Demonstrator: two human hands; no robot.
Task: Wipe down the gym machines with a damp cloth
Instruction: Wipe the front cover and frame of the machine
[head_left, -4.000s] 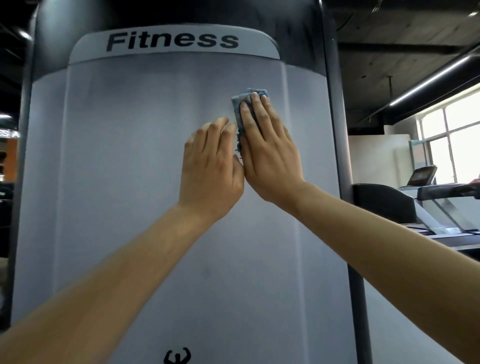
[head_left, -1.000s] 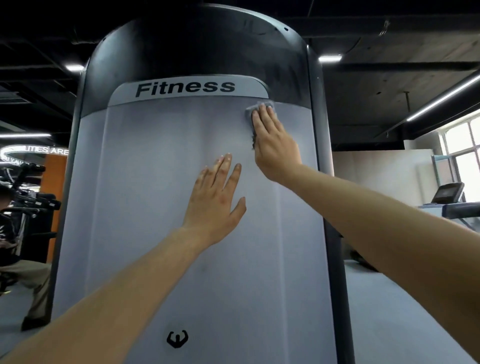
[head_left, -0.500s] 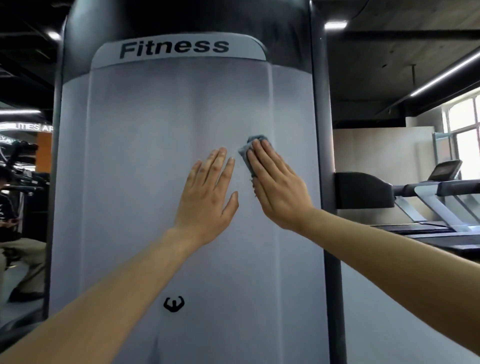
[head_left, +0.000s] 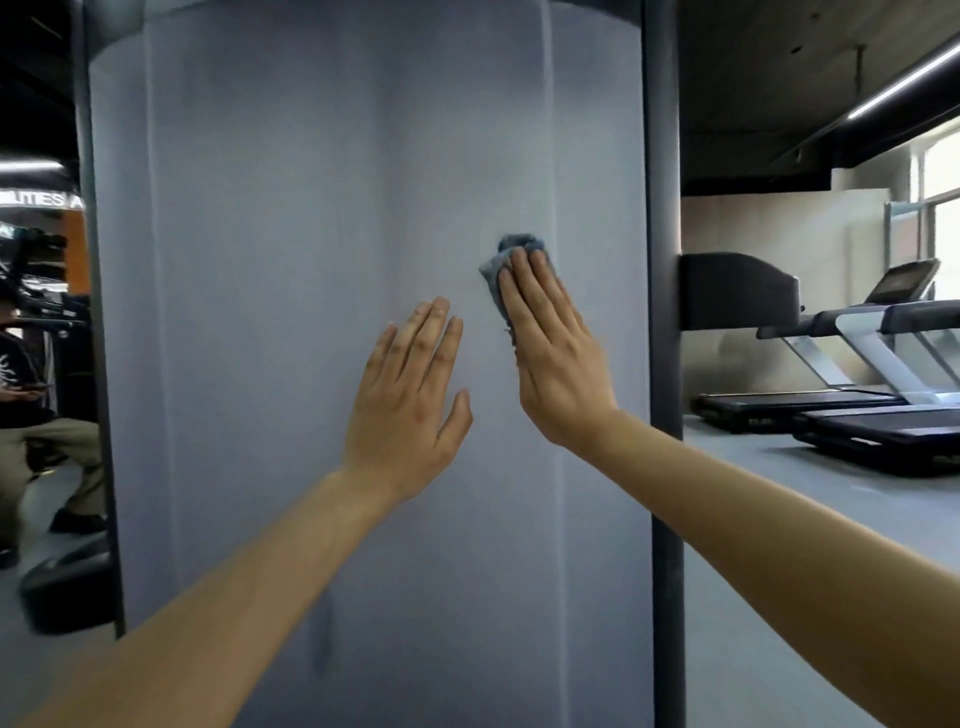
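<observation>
the pale grey machine panel (head_left: 311, 260) stands upright close ahead; treadmills (head_left: 857, 415) stand beyond it at right. left hand (head_left: 405, 405) rests flat on the panel, fingers straight, holding nothing. right hand (head_left: 558, 364), fingers straight and together, presses the blue cloth (head_left: 511, 247) against the panel, just right of centre.

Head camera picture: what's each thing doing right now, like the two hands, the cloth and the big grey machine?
left hand: open, flat on the panel, holding nothing.
right hand: open, straight fingers pressing the cloth to the panel.
cloth: bunched up, pinned under the right hand, top edge poking out.
machine panel: upright, faint dark streak low down.
treadmills: nobody on them.
</observation>
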